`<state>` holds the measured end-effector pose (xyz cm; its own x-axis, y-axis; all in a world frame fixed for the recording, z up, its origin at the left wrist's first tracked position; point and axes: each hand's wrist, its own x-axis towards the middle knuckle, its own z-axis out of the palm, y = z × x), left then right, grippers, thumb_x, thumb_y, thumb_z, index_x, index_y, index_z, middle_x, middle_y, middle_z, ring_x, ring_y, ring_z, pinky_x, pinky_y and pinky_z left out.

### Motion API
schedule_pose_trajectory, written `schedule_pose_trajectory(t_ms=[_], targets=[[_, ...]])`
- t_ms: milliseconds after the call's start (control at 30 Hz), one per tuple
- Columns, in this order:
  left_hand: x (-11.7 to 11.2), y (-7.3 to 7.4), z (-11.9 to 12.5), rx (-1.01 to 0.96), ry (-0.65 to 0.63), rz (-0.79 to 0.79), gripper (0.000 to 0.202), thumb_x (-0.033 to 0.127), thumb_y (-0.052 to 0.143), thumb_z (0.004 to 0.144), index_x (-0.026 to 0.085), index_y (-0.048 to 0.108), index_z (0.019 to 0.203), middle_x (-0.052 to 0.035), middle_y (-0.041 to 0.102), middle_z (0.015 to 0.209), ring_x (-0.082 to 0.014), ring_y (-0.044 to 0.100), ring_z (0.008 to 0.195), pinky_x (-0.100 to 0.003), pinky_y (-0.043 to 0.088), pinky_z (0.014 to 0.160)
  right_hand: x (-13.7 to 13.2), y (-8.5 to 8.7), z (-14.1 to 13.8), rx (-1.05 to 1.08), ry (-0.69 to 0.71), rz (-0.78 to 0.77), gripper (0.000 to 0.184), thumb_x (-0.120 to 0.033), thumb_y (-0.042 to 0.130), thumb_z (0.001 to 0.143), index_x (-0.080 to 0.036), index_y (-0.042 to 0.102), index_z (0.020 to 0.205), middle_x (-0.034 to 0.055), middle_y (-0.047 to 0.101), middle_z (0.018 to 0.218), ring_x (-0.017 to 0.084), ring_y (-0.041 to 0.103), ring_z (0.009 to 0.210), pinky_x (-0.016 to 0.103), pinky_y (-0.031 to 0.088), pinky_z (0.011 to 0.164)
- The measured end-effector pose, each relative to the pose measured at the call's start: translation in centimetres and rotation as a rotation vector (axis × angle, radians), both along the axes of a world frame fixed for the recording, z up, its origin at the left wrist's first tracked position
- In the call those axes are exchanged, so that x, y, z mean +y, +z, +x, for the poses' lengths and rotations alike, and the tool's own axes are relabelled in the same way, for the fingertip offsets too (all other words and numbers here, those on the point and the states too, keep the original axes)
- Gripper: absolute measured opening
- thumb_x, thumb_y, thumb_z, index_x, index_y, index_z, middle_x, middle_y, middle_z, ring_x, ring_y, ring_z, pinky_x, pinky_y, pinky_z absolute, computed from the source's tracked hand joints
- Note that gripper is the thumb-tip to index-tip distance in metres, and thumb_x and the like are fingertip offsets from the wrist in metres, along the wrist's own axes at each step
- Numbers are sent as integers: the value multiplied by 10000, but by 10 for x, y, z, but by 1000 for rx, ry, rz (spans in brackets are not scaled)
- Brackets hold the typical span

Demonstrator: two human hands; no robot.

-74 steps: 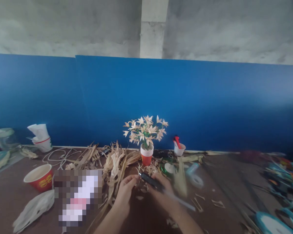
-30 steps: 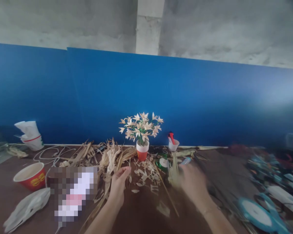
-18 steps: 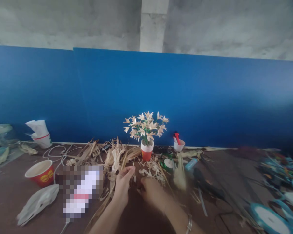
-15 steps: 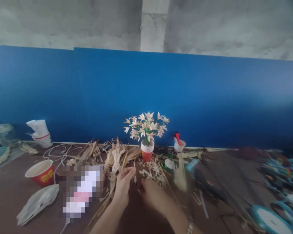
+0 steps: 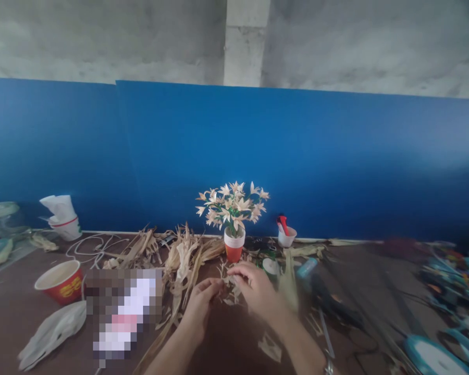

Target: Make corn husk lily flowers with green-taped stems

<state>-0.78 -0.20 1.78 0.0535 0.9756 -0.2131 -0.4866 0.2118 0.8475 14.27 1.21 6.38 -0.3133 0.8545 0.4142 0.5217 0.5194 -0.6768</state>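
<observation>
Just in front of the flower pot (image 5: 234, 249), a thin pale piece (image 5: 221, 270) is sticking up from the left hand (image 5: 201, 304), whose thumb and forefinger are pinching together on it, presumably because something so slight is needing only fingertip pressure. Also in front of the pot, the right hand (image 5: 256, 289) is curling its fingers beside the left fingertips, perhaps so both are meeting at one small spot; I cannot tell whether it is gripping anything. Pale scraps (image 5: 230, 300) are lying before the pot, partly hidden by the hands. Pale flowers (image 5: 242, 205) are fanning out above the pot, which is probably keeping their stems upright. Left of the pot, dry husks (image 5: 184, 255) are lying heaped, likely for easy reach; right of it, a white tub (image 5: 287, 238) is holding a leaning red-handled tool (image 5: 283, 225)
</observation>
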Motion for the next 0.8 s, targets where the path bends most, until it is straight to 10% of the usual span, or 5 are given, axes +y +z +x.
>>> schedule_pose_trajectory(t_ms=[800], targets=[[0, -4, 1, 185, -8, 35, 290, 380, 778, 522, 133, 633, 564, 11, 560, 488, -62, 387, 438, -190, 270, 461, -2, -6, -4, -159, -52, 159, 156, -70, 497, 780, -201, 582, 775, 22, 609, 786, 169, 554, 785, 281, 423, 716]])
